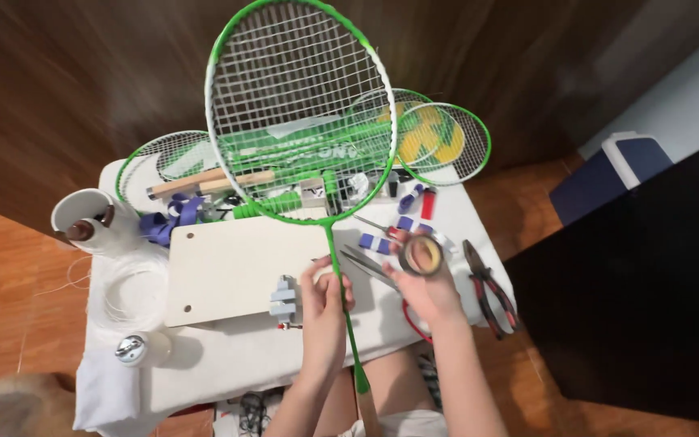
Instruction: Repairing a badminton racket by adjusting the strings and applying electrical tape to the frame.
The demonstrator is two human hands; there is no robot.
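My left hand (324, 301) grips the thin green shaft of a green-framed badminton racket (301, 105), whose white-strung head stands up over the table. The racket's wooden handle runs down toward my lap. My right hand (424, 290) holds up a roll of tape (421, 254), its open centre facing the camera, just right of the shaft. Both hands hover above the near edge of a small table covered in white cloth (228, 364).
A pale board (228, 267) with a small grey clamp (283, 298) lies on the table. Other green rackets, wooden handles and blue grip rolls crowd the back. Red-handled pliers (491, 291), scissors (370, 263), a white string spool (91, 214) and coiled string sit around.
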